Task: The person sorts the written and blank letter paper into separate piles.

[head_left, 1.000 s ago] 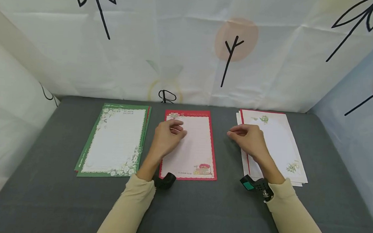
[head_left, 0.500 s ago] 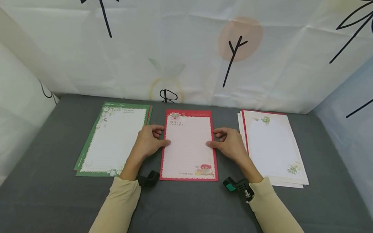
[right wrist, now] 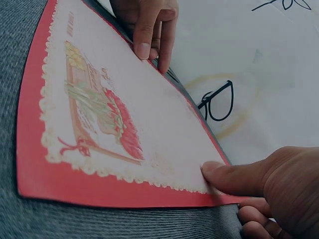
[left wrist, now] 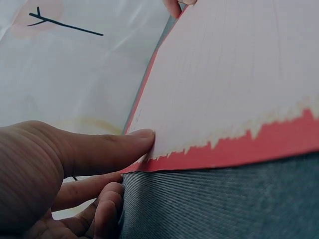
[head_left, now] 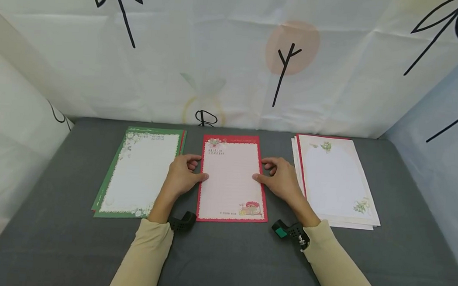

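A sheet of red-bordered stationery paper point(head_left: 232, 182) lies in the middle of the table in the head view, with a flower print at its top left and a small picture at its bottom right. My left hand point(head_left: 180, 174) pinches its left edge, thumb on top, as the left wrist view confirms with the thumb point(left wrist: 134, 142) over the red border. On the opposite edge, my right hand point(head_left: 283, 177) pinches likewise; its thumb point(right wrist: 224, 177) presses the printed face in the right wrist view. Fingertips under the paper are hidden.
Green-bordered sheets point(head_left: 140, 172) are stacked at the left, partly beneath my left forearm. A pile of white sheets point(head_left: 333, 175) with leaf prints and a red edge lies at the right. Patterned cloth point(head_left: 233, 73) hangs behind the grey table point(head_left: 222, 260).
From above the red sheet and the white pile, my left hand has moved left and my right hand left, onto the red sheet's two edges. Over the last half second both barely moved.
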